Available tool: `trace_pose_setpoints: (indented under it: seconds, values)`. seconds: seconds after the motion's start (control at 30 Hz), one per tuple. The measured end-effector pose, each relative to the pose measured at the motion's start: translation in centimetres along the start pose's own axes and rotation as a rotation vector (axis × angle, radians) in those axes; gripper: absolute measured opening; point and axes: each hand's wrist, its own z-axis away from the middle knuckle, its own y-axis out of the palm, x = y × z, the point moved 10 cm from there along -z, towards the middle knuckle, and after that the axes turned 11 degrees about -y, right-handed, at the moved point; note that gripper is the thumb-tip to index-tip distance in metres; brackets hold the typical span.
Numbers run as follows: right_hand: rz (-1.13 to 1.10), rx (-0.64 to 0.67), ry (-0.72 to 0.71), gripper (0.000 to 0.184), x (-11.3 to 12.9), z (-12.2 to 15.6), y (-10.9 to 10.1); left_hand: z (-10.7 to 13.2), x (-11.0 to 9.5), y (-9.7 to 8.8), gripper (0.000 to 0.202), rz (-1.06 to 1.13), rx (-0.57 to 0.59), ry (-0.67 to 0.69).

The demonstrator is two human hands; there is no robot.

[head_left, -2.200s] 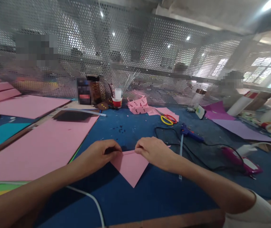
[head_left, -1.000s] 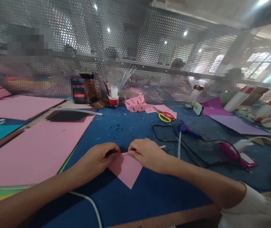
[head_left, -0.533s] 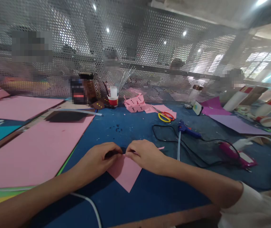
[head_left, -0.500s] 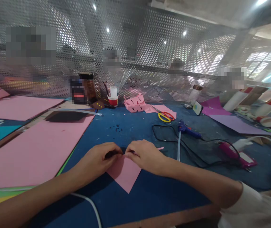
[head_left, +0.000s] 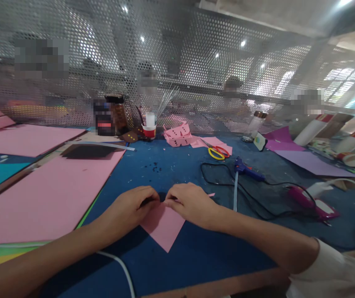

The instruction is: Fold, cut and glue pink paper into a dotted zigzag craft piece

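Observation:
A small pink foam sheet [head_left: 164, 227] lies on the blue table [head_left: 214, 252] with one corner pointing toward me. My left hand [head_left: 130, 207] pinches its far edge with curled fingers. My right hand [head_left: 189, 203] pinches the same edge just to the right, and the fingertips of both hands nearly meet there. A thin pink strip [head_left: 211, 194] sticks out beyond my right hand.
A large pink foam sheet [head_left: 40, 194] lies to the left. A blue glue gun [head_left: 248, 171] with its black cord, a magenta tool [head_left: 314, 203], yellow-and-red scissors [head_left: 217, 153], pink cut pieces [head_left: 179, 136], jars and a cup stand farther back. A perforated metal screen [head_left: 177, 66] closes off the table's far side, with people behind it.
My hands have drawn closer together along the sheet's far edge, so less of that edge shows between them. The sheet has shifted slightly to the left.

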Motion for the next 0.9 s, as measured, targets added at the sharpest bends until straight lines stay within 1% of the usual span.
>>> trace_pose_setpoints:
  seconds: [0.17,0.6,0.77,0.83,0.9]
  values:
    - [0.03,0.009,0.028,0.017,-0.4,0.0,-0.4,0.1,0.1,0.0,0.023,0.028,-0.005,0.044]
    - [0.043,0.022,0.034,0.02,-1.6,0.3,-0.3,0.0,-0.1,-0.5,0.029,0.056,-0.017,0.066]
    - [0.039,0.022,0.022,0.019,-1.7,0.3,-0.4,-0.1,-0.2,-0.7,0.028,0.109,-0.024,0.059]
    - [0.063,0.011,0.011,0.021,-1.5,0.4,-1.0,-0.2,-0.1,-0.9,0.027,0.119,-0.04,0.054]
    - [0.105,-0.025,-0.008,0.02,-1.0,0.7,-2.0,-0.3,0.0,-0.9,0.025,0.112,-0.05,0.053]
